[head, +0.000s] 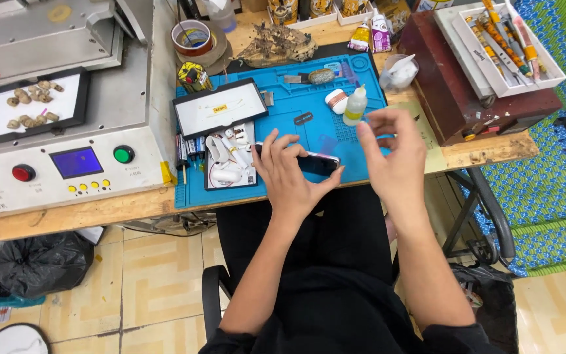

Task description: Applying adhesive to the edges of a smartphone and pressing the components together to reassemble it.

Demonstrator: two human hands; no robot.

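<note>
One dark smartphone (316, 162) lies under the left hand (287, 178), at the near edge of the blue work mat (283, 124). Its long axis runs left to right across the person, and the thumb and fingers close on its long edges, so this hand holds it. The right hand (393, 154) hovers just to the phone's right end, apart from it; its fingers are loosely curled with thumb and forefinger narrowly parted, and whether anything is pinched between them cannot be told. The left hand is the nearer of the two. Beyond the right fingertips stands one small white bottle (355, 106). Left of the left fingers sit one white parts tray (230, 160) and one black-framed white panel (221, 108). Further left, one grey machine (67, 131) shows one red and one green button.
</note>
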